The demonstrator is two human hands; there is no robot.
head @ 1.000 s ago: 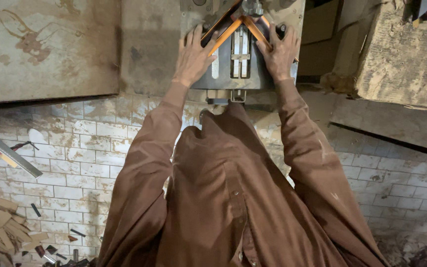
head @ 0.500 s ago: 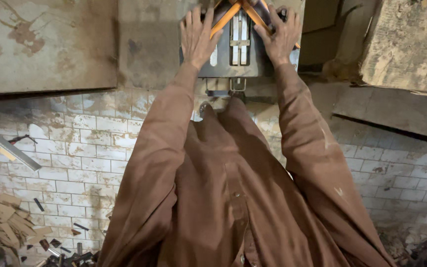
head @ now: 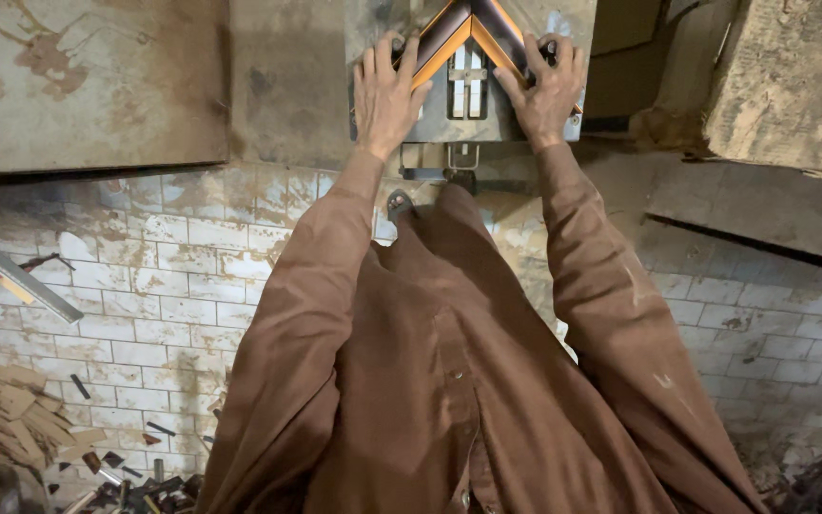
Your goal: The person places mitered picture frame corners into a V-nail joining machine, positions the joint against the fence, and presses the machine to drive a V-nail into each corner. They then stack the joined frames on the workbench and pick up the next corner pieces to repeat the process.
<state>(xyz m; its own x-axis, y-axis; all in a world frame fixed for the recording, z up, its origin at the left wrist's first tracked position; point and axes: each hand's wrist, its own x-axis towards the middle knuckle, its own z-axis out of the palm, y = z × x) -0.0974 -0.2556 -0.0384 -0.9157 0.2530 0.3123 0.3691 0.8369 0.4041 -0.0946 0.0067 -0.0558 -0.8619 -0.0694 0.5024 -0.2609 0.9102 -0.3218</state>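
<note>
Hands press flat on two mitred frame strips that meet in a corner on a metal joining machine at the counter's far edge. The left hand (head: 387,93) lies open, fingers spread, on the left strip (head: 435,49); the right hand (head: 546,90) lies open the same way on the right strip (head: 504,33). The machine's plate (head: 468,122) shows between them. Wood offcuts (head: 11,409) lie on the tiled floor (head: 173,286).
</note>
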